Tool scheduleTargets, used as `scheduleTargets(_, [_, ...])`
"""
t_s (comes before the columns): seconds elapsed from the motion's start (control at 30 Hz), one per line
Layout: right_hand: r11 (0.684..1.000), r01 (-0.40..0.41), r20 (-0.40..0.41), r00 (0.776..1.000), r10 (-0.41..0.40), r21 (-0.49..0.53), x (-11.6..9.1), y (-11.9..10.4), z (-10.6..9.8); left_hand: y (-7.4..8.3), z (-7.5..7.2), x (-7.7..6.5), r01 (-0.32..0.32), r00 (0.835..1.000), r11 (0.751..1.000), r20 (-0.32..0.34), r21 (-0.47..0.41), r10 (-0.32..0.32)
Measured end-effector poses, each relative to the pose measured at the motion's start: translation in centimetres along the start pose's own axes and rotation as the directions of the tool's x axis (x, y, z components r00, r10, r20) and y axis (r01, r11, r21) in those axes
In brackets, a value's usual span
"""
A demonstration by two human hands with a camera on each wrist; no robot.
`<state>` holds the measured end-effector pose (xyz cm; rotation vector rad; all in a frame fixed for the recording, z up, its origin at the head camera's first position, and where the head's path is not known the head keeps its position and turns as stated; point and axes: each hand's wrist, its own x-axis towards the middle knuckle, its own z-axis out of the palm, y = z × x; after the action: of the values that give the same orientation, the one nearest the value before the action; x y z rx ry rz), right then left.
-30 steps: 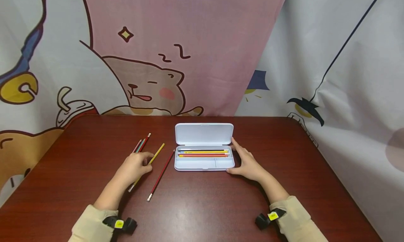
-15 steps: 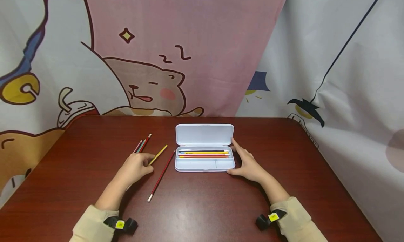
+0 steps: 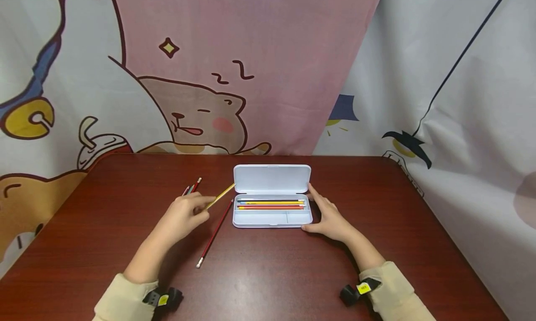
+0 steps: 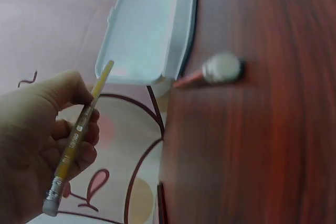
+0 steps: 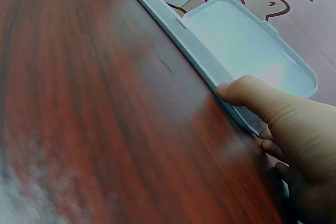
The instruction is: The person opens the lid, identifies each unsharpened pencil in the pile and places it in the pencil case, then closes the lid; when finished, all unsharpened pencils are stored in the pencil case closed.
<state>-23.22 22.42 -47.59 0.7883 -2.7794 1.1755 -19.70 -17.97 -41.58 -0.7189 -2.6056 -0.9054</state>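
Note:
My left hand pinches a yellow pencil between thumb and fingers, raised over the table. In the head view its far end points at the left side of an open white pencil case; its eraser end shows low in the left wrist view. My right hand holds the case's right end, thumb on the front edge, other fingers partly hidden. Several pencils lie lengthwise in the case's rear compartment. A dark red pencil with a white eraser lies slantwise between left hand and case.
Beyond the left hand lie a few more pencils, partly covered by it. The case lid stands raised at the back. The brown table ends at a printed curtain.
My left hand has lifted the yellow pencil from the table and moved it slightly right, its tip now near the case. The right hand and the case have stayed in place.

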Motion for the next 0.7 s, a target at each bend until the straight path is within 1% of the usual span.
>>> scheduleTargets(0.13, [1.0,0.0,0.001,1.0,0.0,0.003,0.0,0.0,0.0,0.9,0.5,0.4,-0.078,0.997,0.996,0.006,-0.037,0.079])
scheduleTargets(0.2, [1.0,0.001,0.0,1.0,-0.001,0.004,0.0,0.0,-0.1,1.2,0.8,0.7,-0.121,0.993,0.992,0.007,-0.037,0.122])
scheduleTargets(0.3, [1.0,0.004,-0.005,1.0,-0.004,0.005,0.0,0.0,0.0,1.6,1.4,1.0,-0.16,0.987,0.987,0.009,-0.026,0.161])
scheduleTargets(0.4, [1.0,0.002,-0.006,1.0,-0.002,0.01,0.0,0.0,-0.1,2.0,2.0,1.3,-0.178,0.984,0.984,0.016,0.015,0.178])
scheduleTargets(0.53, [1.0,-0.005,0.002,1.0,0.005,0.009,0.0,0.0,-0.1,2.6,2.7,1.9,-0.182,0.983,0.981,0.033,0.069,0.18])
scheduleTargets(0.7, [1.0,-0.011,0.008,1.0,0.011,0.0,0.0,0.0,-0.1,3.4,4.0,2.7,-0.185,0.982,0.979,0.042,0.083,0.182])
